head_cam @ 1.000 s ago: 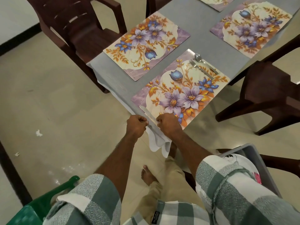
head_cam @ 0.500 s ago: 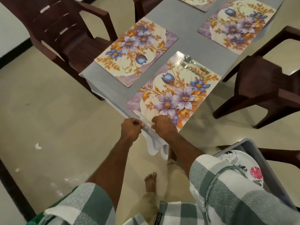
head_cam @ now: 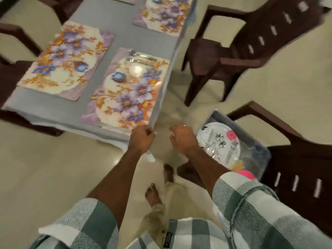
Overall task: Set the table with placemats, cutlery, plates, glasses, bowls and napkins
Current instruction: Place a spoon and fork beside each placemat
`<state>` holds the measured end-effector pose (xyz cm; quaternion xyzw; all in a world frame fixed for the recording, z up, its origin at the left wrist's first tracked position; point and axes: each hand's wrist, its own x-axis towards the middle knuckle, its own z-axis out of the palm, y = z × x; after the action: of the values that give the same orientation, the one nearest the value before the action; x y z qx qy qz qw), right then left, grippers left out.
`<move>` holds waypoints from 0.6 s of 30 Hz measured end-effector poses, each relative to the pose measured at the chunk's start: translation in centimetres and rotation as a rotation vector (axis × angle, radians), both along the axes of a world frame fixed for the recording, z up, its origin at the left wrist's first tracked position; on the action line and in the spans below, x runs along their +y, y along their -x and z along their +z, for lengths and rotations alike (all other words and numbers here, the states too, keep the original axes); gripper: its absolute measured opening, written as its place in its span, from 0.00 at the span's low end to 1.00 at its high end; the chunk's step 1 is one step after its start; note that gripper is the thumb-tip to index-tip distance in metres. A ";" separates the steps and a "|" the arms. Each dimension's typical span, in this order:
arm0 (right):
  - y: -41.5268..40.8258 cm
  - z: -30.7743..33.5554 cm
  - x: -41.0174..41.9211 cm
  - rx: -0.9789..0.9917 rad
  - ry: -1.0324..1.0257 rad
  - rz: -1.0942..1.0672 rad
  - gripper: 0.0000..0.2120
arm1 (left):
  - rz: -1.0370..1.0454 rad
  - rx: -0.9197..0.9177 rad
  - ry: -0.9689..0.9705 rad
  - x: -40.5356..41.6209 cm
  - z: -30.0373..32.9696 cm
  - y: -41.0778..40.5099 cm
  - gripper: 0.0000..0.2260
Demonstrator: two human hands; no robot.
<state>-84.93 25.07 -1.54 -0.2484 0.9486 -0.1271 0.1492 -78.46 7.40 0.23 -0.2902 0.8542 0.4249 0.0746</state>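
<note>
The nearest floral placemat lies at the corner of the grey table, with a fork and spoon along its far edge. A pale streak at its near edge may be the knife, too blurred to tell. My left hand is curled into a fist at the table corner with nothing seen in it. My right hand hovers off the table with loosely bent, empty fingers, just left of a grey bin. In the bin lies a flowered plate with cutlery on top.
Two more floral placemats lie on the table. One brown chair stands right of the table; another holds the bin. More brown chairs sit at the left edge. My bare feet stand on the tiled floor.
The view swung right, bringing the bin into fuller sight. My right hand left the placemat's near edge and moved right toward the bin. My left hand stays fisted by the table corner.
</note>
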 end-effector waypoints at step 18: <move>-5.6 -7.1 31.3 -0.178 -0.056 -0.540 0.09 | -0.344 -0.197 -0.281 29.2 -8.8 2.9 0.12</move>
<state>-79.36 56.39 -8.68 0.0294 0.9667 -0.1575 0.1994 -81.33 36.65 -8.54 -0.1672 0.8122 0.4902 0.2684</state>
